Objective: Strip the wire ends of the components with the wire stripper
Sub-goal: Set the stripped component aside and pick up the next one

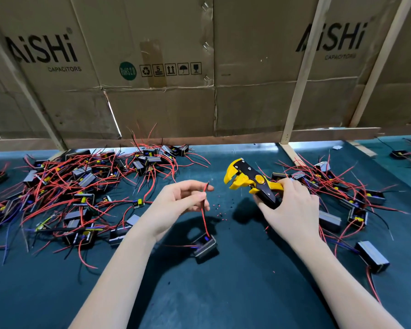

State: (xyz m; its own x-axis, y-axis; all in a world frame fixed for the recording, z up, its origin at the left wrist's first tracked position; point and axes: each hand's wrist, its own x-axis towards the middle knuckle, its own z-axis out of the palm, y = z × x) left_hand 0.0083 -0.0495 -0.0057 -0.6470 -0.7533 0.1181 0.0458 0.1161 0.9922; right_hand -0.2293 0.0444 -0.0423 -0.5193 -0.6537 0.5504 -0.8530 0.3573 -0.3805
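My left hand [178, 205] pinches the red and black wires [203, 210] of a small black component [205, 248], which hangs below the hand just over the dark green mat. The wire ends stick up past my fingertips. My right hand [292, 210] grips the handles of the yellow and black wire stripper [249, 180]. Its jaws point left toward the wire ends, a short gap away from them. Tiny bits of red and black insulation [220, 210] lie on the mat between my hands.
A big tangle of components with red wires [76, 186] covers the mat on the left. A smaller pile [337, 193] lies on the right behind my right hand. Cardboard sheets [199, 79] and wooden battens [299, 74] wall off the back.
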